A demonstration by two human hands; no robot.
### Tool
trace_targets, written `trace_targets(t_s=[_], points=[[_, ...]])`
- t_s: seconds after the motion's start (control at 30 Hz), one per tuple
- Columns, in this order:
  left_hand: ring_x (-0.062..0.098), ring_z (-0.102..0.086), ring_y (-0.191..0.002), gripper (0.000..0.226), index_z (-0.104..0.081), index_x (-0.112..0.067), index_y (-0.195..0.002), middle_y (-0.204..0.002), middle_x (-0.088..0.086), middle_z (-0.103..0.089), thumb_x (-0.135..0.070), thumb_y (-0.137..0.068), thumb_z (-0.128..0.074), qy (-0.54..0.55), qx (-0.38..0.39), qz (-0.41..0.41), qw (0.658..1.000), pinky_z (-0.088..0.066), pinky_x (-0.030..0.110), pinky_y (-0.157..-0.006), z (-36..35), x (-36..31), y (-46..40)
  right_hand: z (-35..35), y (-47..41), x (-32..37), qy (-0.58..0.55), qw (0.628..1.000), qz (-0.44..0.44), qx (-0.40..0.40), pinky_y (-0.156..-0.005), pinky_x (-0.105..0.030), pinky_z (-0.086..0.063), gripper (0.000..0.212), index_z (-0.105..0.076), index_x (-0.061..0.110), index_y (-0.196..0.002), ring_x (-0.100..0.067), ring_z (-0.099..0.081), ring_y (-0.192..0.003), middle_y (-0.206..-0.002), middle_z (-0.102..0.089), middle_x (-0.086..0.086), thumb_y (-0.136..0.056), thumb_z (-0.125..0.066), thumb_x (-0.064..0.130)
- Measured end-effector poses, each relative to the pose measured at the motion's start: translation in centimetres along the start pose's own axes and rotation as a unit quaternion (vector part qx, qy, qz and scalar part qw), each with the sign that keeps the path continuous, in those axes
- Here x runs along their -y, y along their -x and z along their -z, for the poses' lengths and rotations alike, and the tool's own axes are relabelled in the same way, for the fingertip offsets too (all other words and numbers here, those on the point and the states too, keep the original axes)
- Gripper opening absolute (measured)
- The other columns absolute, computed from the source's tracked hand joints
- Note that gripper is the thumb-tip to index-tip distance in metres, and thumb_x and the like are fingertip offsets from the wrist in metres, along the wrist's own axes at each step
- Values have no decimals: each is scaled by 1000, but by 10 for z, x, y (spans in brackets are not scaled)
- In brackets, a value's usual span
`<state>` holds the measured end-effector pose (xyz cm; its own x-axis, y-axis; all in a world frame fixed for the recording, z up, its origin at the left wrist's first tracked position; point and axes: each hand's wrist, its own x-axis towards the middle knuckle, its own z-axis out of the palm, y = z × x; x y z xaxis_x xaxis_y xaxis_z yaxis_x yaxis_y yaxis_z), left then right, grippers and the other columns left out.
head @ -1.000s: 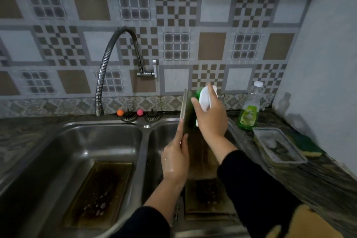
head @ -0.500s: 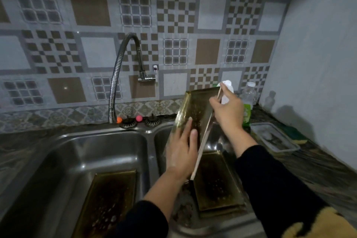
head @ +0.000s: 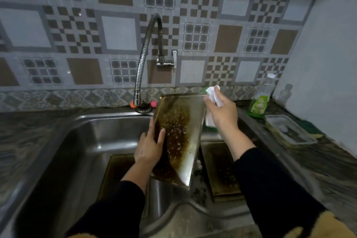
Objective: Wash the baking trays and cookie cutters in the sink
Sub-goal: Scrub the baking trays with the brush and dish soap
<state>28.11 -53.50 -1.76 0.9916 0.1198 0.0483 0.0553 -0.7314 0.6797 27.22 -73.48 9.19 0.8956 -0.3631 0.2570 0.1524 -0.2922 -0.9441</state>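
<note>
Left hand [head: 149, 149] grips the tilted baking tray [head: 178, 137] by its left rim, thumb on the greasy face; tray stands propped over the divider of the sink [head: 92, 133]. Right hand [head: 222, 111] is wrapped round a white spray bottle [head: 211, 93] at the tray's far right corner. We judge the tray stiff, light and slippery when wet: hold by rims, not the face. Two more trays lie in the basins.

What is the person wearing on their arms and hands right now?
Both hands, left hand and right hand, are bare: no gloves. Black long sleeves are pushed partway up the forearms. A yellowish-tan garment shows at the frame's bottom edge.
</note>
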Motion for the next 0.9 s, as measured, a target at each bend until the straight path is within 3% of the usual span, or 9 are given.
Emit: trace_targets(t_s=[0.2, 0.47, 0.67, 0.8, 0.9], points=[[29, -52, -116, 68, 14, -48, -147, -137, 12, -42, -67, -92, -22, -77, -19, 112, 991, -44, 36, -74, 23, 83, 3, -41, 13, -21, 117, 992, 4, 52, -103, -31, -38, 62, -45, 35, -139, -19, -48, -128, -140, -52, 4, -83, -70, 29], [32, -50, -116, 87, 15, -46, -147, -135, 13, -40, -69, -86, -43, -98, 54, 258, 960, -46, 48, -95, 27, 185, 9, -71, 24, -40, 169, 980, -4, 104, -102, -33, -43, 64, -48, 40, -135, -16, -49, -127, -140, -51, 7, -79, -75, 30], [34, -48, -124, 94, 16, -36, -150, -141, 17, -42, -56, -89, -53, -102, 121, 277, 948, -38, 45, -105, 12, 212, 8, -84, 24, -52, 138, 982, -25, 129, -98, -27, -41, 64, -48, 40, -135, -17, -48, -127, -144, -47, 4, -79, -76, 26], [36, -44, -129, 94, 18, -34, -150, -150, 17, -32, -49, -92, -54, -52, 145, 301, 941, -32, 46, -111, 7, 217, 9, -87, 23, -54, 128, 982, -22, 136, -93, -18, -36, 66, -50, 35, -136, -3, -44, -121, -142, -49, 8, -78, -77, 22], [37, -46, -127, 95, 17, -35, -150, -151, 18, -31, -49, -91, -55, -20, 150, 301, 941, -34, 47, -110, 6, 222, 9, -86, 24, -58, 140, 978, -25, 151, -95, -21, -38, 69, -51, 34, -135, -5, -44, -125, -141, -49, 8, -73, -81, 24]])
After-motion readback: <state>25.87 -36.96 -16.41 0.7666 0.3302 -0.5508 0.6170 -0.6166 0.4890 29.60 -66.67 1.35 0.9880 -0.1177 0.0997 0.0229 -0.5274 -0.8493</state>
